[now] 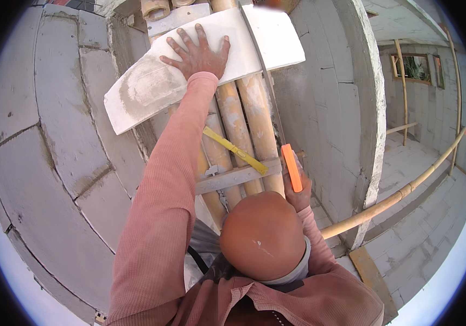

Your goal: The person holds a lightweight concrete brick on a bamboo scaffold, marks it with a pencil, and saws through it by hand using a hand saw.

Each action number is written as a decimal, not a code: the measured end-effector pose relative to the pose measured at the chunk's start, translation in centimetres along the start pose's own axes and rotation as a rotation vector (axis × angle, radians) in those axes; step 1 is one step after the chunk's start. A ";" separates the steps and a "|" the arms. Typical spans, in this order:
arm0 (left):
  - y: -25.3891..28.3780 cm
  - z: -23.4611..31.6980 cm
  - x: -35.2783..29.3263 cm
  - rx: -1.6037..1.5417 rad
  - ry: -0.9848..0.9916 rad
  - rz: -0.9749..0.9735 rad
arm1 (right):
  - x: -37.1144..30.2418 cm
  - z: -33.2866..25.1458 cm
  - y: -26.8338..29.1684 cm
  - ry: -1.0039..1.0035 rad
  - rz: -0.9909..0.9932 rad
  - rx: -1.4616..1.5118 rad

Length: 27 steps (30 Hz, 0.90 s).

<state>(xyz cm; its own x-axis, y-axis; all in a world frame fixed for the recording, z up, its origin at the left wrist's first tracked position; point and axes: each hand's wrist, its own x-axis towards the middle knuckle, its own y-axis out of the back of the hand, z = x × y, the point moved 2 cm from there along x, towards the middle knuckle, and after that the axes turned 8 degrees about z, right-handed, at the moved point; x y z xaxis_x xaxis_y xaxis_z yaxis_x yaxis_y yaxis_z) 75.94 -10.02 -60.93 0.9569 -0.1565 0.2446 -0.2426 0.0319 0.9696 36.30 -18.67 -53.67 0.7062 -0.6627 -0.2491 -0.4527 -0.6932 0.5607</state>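
Pressing flat on a white block (200,65), the left hand (199,53) lies open with fingers spread near the block's middle. The block is a long, pale slab with a grey smear of mortar toward its left end. It rests across a bundle of bamboo poles (238,136), which run away from the person and serve as a scaffold platform. A grey crosspiece (233,178) and a yellow strap (235,150) bind the poles together nearer the person.

The right hand (298,190) is closed around the orange handle (292,167) of a hand saw (262,70). Its long thin blade runs up from the handle and crosses the block toward the block's right end, so the blade sits on or in the block there. How deep it has gone cannot be told.

Grey block walls (54,136) rise on the left and right (325,87) of the bundle. A single bamboo pole (406,190) slants across the lower right, over a floor well below.

Judging from this, the step in hand is sawing the block's right end off, with the left hand steadying the slab. The next stroke calls for firm downward pressure from the open hand, so the slab does not slide or tip on the round poles, and for the blade to keep square to the block and well apart from the spread fingers.
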 end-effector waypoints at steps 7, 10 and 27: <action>-0.9 -1.3 0.3 -0.051 0.028 0.011 | -1.8 1.1 -1.1 0.026 -0.009 0.069; -0.3 0.0 0.0 0.029 -0.001 0.015 | -3.5 2.2 2.5 0.066 -0.014 0.021; -0.9 0.4 0.2 -0.045 0.011 0.013 | 7.3 -2.8 -2.7 0.074 -0.042 0.027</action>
<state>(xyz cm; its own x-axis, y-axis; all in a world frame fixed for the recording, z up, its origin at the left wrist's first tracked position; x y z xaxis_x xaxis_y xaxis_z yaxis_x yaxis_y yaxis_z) 76.30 -10.46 -61.72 0.9556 -0.1447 0.2567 -0.2476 0.0785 0.9657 44.22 -20.84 -54.83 0.7628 -0.6109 -0.2119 -0.4360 -0.7279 0.5293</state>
